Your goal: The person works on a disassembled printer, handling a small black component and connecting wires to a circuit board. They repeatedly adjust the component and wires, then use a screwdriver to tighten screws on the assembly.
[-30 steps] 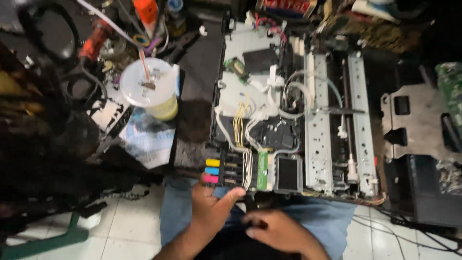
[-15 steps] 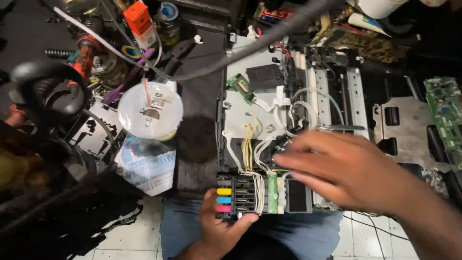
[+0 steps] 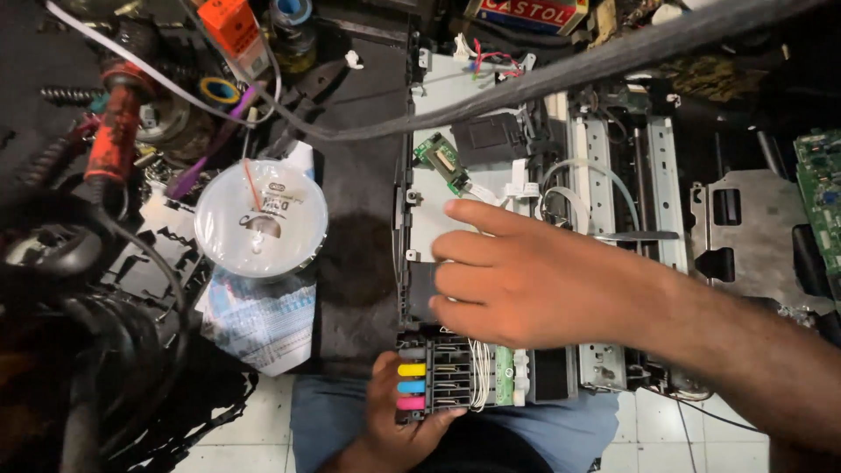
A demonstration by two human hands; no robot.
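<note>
I saw a red-and-yellow box (image 3: 524, 12) lying at the top edge. An orange carton (image 3: 229, 28) (white-labelled) stood upper left.

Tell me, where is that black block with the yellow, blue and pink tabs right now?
The ink cartridge block sits at the bottom centre of the head view, gripped by the left hand, just under the right hand.

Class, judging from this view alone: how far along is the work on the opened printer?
Done: the grey opened printer chassis lies uncovered, rails and tubes bare. In hand: the left hand grips the black ink-cartridge carriage with yellow, blue and pink tabs; the right hand reaches flat over the middle. Left: the carriage sits in place, white wires attached.
</note>
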